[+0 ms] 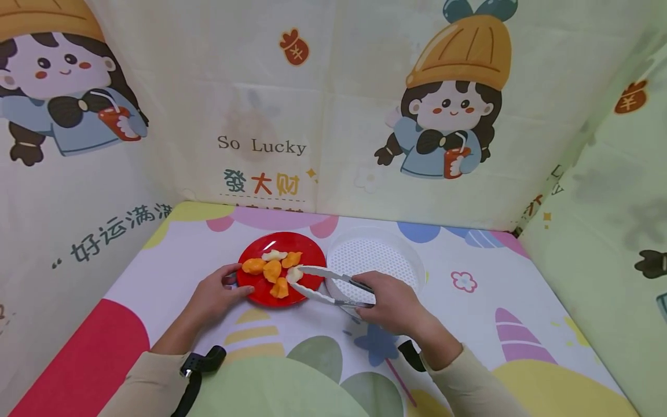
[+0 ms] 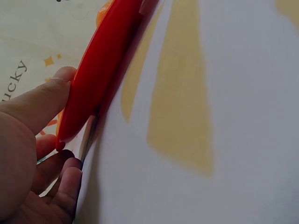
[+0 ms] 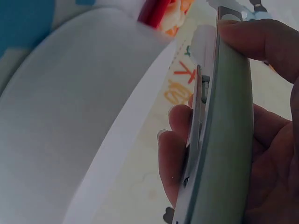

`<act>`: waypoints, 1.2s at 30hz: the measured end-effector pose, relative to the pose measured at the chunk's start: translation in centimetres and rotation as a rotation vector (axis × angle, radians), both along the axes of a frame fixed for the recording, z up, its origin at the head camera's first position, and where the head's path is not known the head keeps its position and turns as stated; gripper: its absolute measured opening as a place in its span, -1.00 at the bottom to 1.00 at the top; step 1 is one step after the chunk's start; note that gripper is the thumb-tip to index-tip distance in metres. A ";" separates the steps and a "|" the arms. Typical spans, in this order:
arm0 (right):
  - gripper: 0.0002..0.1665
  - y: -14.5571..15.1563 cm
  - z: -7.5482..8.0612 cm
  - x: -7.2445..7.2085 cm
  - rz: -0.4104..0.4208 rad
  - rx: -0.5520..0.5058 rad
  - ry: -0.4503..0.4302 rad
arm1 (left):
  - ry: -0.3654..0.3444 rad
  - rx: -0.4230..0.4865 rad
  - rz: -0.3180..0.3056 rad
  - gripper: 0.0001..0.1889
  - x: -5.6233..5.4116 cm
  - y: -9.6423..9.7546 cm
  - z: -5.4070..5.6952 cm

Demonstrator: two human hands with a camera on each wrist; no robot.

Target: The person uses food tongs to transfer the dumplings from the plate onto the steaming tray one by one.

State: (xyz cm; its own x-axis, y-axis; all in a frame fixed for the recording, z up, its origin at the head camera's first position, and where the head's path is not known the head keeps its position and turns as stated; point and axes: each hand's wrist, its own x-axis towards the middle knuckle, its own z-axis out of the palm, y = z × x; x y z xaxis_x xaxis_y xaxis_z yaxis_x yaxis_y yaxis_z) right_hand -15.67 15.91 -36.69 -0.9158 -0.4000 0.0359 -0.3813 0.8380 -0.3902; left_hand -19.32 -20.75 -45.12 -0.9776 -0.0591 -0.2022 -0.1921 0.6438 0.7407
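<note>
My left hand (image 1: 213, 295) holds the near-left rim of a red plate (image 1: 311, 246), thumb on the rim's upper side and fingertips at its edge; the left wrist view shows this grip on the plate (image 2: 100, 60). Orange dumplings (image 1: 272, 270) and a white dumpling (image 1: 274, 255) lie on it. In my right hand (image 1: 393, 304) are metal tongs (image 1: 333, 274), reaching left over the plate. Their tips stand on either side of another white dumpling (image 1: 294, 274); whether they squeeze it, I cannot tell. The tongs' handle (image 3: 229, 116) fills the palm in the right wrist view.
Close against the plate's right side stands a round white perforated tray (image 1: 375, 255), partly under the tongs and right hand. A patterned cloth (image 1: 464, 324) covers the table. Printed sheets (image 1: 344, 116) rise as walls at the back and both sides.
</note>
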 end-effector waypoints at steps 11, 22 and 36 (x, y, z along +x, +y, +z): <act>-0.24 -2.9 -0.3 -0.5 0.072 0.071 -0.052 | 0.002 -0.004 0.002 -0.09 0.1 0.0 -0.1; -0.17 -4.6 0.3 -1.2 0.062 0.139 -0.110 | 0.004 0.002 0.004 -0.09 0.0 0.0 -0.2; -0.21 -5.5 0.8 -1.6 0.067 0.220 -0.112 | 0.004 0.004 0.003 -0.10 0.0 0.1 0.0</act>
